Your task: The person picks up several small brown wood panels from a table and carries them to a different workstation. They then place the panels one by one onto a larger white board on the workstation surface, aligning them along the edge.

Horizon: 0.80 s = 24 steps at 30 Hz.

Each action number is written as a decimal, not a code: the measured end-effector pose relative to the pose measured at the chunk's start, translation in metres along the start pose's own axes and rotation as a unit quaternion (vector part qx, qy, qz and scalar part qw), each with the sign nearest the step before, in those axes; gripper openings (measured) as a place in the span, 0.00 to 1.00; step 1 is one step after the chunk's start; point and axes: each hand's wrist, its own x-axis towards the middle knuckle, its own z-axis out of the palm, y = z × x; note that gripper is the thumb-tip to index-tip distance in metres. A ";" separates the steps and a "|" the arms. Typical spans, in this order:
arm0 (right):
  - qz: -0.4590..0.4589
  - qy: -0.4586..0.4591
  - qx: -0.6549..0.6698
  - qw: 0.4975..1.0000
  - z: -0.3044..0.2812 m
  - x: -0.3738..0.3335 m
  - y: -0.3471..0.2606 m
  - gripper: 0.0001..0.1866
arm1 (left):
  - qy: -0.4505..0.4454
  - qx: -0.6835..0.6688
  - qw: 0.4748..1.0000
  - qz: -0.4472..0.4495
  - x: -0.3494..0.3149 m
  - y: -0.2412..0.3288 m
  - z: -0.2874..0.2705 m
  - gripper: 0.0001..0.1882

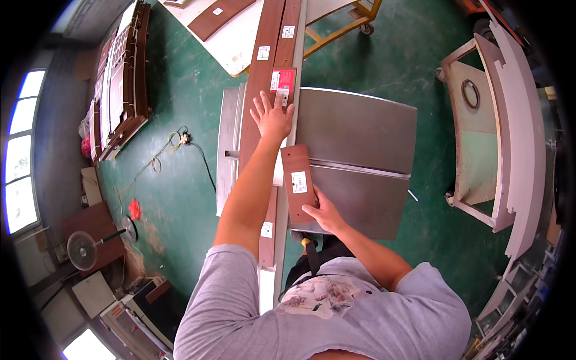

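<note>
My right hand [324, 211] grips the lower right edge of a short brown wooden board [294, 161], its thumb on top. That board bears a white label and has small holes near its ends. My left hand [275, 120] reaches forward with its fingers spread, palm down, over a red-and-white label sheet [287, 78] on the brown planks. Under and beyond it run long brown planks [257, 84] with white labels, lying along a narrow bench. Whether my left palm presses on the planks is hidden. Another labelled brown piece [267, 240] lies nearer to me, left of the short board.
A grey metal table [360, 126] with a slot across it stands to the right. Stacked boards [120, 78] are at the far left; a cable [157, 161] and a fan [82, 250] are on the left. A wheeled wooden frame [503, 150] stands at right, a yellow-framed cart [339, 33] ahead.
</note>
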 end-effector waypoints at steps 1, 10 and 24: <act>-0.007 -0.005 -0.001 1.000 0.009 0.007 -0.002 0.41 | -0.009 -0.029 0.999 -0.019 -0.002 -0.009 -0.006 0.35; -0.102 0.104 -0.102 0.984 0.044 0.055 0.052 0.41 | 0.024 -0.053 0.998 -0.036 -0.220 -0.143 -0.018 0.45; -0.099 0.241 -0.248 0.933 0.065 0.103 0.064 0.40 | -0.052 -0.039 0.997 -0.030 -0.388 -0.192 0.004 0.50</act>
